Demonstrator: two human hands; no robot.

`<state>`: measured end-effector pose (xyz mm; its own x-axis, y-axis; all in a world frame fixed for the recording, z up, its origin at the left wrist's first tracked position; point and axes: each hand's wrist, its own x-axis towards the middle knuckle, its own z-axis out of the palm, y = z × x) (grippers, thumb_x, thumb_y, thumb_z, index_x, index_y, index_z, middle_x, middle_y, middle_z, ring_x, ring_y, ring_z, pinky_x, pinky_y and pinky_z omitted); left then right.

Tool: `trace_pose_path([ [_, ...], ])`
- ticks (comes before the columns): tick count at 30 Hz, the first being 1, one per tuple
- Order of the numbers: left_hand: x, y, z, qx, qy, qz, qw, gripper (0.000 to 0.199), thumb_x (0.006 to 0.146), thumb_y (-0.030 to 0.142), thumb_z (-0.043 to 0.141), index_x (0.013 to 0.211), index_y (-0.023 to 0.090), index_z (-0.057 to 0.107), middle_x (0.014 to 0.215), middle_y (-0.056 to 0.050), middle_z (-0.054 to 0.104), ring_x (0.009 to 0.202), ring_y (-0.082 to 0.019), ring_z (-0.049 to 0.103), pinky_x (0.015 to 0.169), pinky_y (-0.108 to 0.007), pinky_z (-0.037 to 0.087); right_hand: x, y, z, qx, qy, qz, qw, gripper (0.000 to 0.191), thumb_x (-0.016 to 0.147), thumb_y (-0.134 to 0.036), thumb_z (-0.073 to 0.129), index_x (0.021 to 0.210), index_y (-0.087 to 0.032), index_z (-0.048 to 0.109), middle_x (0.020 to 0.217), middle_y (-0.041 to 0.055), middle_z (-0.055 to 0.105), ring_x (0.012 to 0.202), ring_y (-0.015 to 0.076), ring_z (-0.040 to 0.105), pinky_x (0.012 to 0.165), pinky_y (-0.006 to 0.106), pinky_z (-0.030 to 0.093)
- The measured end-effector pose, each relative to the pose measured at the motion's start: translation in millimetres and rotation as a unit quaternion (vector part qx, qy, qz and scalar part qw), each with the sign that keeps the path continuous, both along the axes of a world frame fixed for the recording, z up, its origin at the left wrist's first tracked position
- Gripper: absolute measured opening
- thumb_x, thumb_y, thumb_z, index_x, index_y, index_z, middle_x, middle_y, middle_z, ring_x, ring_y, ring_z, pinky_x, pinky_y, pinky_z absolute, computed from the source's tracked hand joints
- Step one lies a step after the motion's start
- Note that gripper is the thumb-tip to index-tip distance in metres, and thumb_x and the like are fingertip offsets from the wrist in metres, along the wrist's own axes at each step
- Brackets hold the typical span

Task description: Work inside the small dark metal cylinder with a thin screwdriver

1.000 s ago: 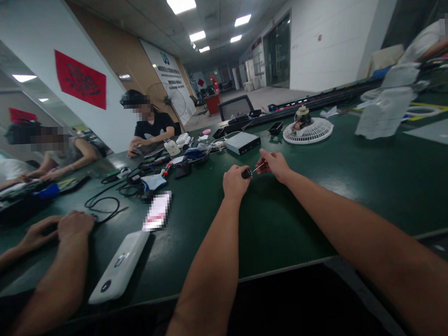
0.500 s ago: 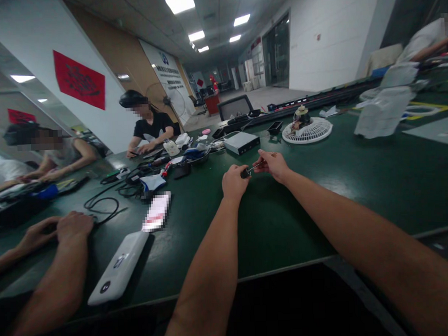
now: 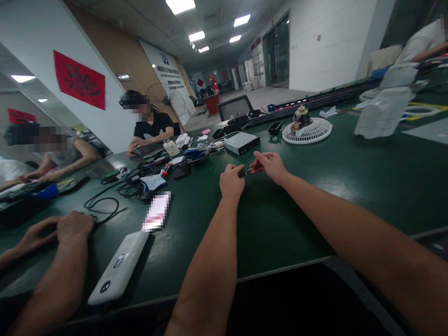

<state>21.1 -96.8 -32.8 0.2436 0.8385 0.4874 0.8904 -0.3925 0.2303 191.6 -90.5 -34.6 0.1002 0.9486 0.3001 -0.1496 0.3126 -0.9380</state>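
Observation:
My left hand (image 3: 232,181) is closed round a small black part (image 3: 242,172) above the green table (image 3: 279,240). Just to its right, my right hand (image 3: 270,167) pinches a thin metal piece (image 3: 250,170) that points toward the black part. Whether the two pieces touch is too small to tell. Behind my hands lies a grey box (image 3: 242,143). A white fan grille (image 3: 307,131) with a motor on it is farther back to the right.
At left, a white device (image 3: 119,266) and a lit phone (image 3: 157,211) lie beside another person's hands (image 3: 72,226). Black cables (image 3: 103,205) and loose parts clutter the back left. A plastic-wrapped object (image 3: 382,106) stands at right.
Both hands have shifted slightly left. Less of the metal piece shows between them, and my right hand has turned a little.

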Motion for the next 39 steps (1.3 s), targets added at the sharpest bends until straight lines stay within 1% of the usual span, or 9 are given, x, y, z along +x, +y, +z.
trace_pose_path([
  [4, 3.0, -1.8, 1.2, -0.005, 0.025, -0.019, 0.999, 0.038, 0.092, 0.022, 0.062, 0.126, 0.035, 0.072, 0.116, -0.003, 0.065, 0.099, -0.019, 0.064, 0.088, -0.03, 0.049, 9.0, 3.6, -0.3, -0.043, 0.015, 0.003, 0.999, 0.049, 0.085, -0.062, 0.07, 0.063, -0.018, 0.062, 0.069, 0.0096, 0.074, 0.056, 0.018, 0.069, 0.062, 0.034, 0.064],
  [9, 4.6, -3.8, 4.8, 0.005, 0.058, -0.038, 0.998, 0.042, 0.091, 0.017, 0.059, 0.127, 0.036, 0.071, 0.114, -0.004, 0.064, 0.1, -0.021, 0.063, 0.09, -0.033, 0.048, 2.3, 0.2, -2.0, 0.039, -0.111, -0.054, 0.992, 0.045, 0.083, -0.06, 0.072, 0.062, -0.02, 0.069, 0.066, 0.0061, 0.073, 0.062, 0.0202, 0.071, 0.067, 0.032, 0.062],
  [11, 2.9, -3.8, 5.8, 0.013, 0.044, -0.018, 0.999, 0.043, 0.091, 0.017, 0.059, 0.128, 0.035, 0.07, 0.114, -0.005, 0.064, 0.1, -0.021, 0.062, 0.089, -0.033, 0.048, -3.3, -2.0, -1.2, 0.064, -0.082, -0.039, 0.994, 0.045, 0.083, -0.061, 0.071, 0.063, -0.02, 0.07, 0.068, 0.0055, 0.073, 0.064, 0.0199, 0.072, 0.072, 0.033, 0.063],
  [16, 2.4, -4.0, 5.5, 0.011, 0.041, -0.013, 0.999, 0.037, 0.092, 0.021, 0.059, 0.124, 0.035, 0.073, 0.112, -0.004, 0.065, 0.097, -0.02, 0.063, 0.086, -0.033, 0.048, -3.9, -1.5, 0.0, 0.004, -0.021, 0.01, 1.0, 0.052, 0.079, -0.067, 0.073, 0.06, -0.018, 0.068, 0.063, 0.0066, 0.071, 0.056, 0.0186, 0.069, 0.063, 0.034, 0.063],
  [21, 6.7, -4.4, 3.8, -0.008, 0.053, -0.025, 0.998, 0.04, 0.091, 0.018, 0.06, 0.125, 0.036, 0.072, 0.114, -0.004, 0.066, 0.101, -0.021, 0.063, 0.089, -0.033, 0.047, 5.2, -0.9, -0.2, 0.039, -0.148, -0.071, 0.986, 0.05, 0.091, -0.058, 0.061, 0.06, -0.02, 0.069, 0.06, 0.0071, 0.07, 0.055, 0.02, 0.068, 0.059, 0.032, 0.058],
  [25, 4.6, -2.4, 2.3, 0.002, 0.012, -0.006, 1.0, 0.041, 0.09, 0.019, 0.062, 0.127, 0.033, 0.071, 0.117, -0.004, 0.066, 0.1, -0.021, 0.064, 0.091, -0.032, 0.049, 11.9, -6.1, 2.7, 0.12, -0.313, -0.199, 0.921, 0.052, 0.099, -0.051, 0.051, 0.06, -0.021, 0.068, 0.065, 0.0073, 0.069, 0.064, 0.0212, 0.067, 0.067, 0.032, 0.05],
  [28, 2.8, -0.6, 0.4, 0.0, -0.008, 0.014, 1.0, 0.04, 0.089, 0.02, 0.063, 0.126, 0.033, 0.071, 0.119, -0.004, 0.065, 0.1, -0.02, 0.065, 0.091, -0.031, 0.05, 16.0, -9.2, 5.7, 0.118, -0.333, -0.242, 0.904, 0.063, 0.103, -0.058, 0.038, 0.064, -0.021, 0.07, 0.065, 0.0066, 0.067, 0.067, 0.0208, 0.065, 0.067, 0.031, 0.045],
  [33, 3.1, 0.4, -1.9, 0.005, -0.019, 0.009, 1.0, 0.038, 0.089, 0.022, 0.064, 0.125, 0.033, 0.072, 0.117, -0.004, 0.066, 0.099, -0.02, 0.066, 0.089, -0.03, 0.051, 17.5, -7.5, 4.8, 0.077, -0.352, -0.193, 0.913, 0.061, 0.1, -0.064, 0.042, 0.071, -0.022, 0.075, 0.055, 0.0031, 0.063, 0.057, 0.0187, 0.062, 0.058, 0.03, 0.039],
  [39, 3.3, -0.7, -1.1, 0.009, -0.014, 0.005, 1.0, 0.036, 0.09, 0.022, 0.063, 0.124, 0.032, 0.072, 0.114, -0.004, 0.067, 0.097, -0.02, 0.066, 0.087, -0.03, 0.051, 13.5, 2.2, -11.6, 0.075, -0.402, -0.094, 0.908, 0.039, 0.093, -0.041, 0.064, 0.059, -0.022, 0.062, 0.054, 0.0012, 0.064, 0.051, 0.0149, 0.059, 0.051, 0.026, 0.041],
])
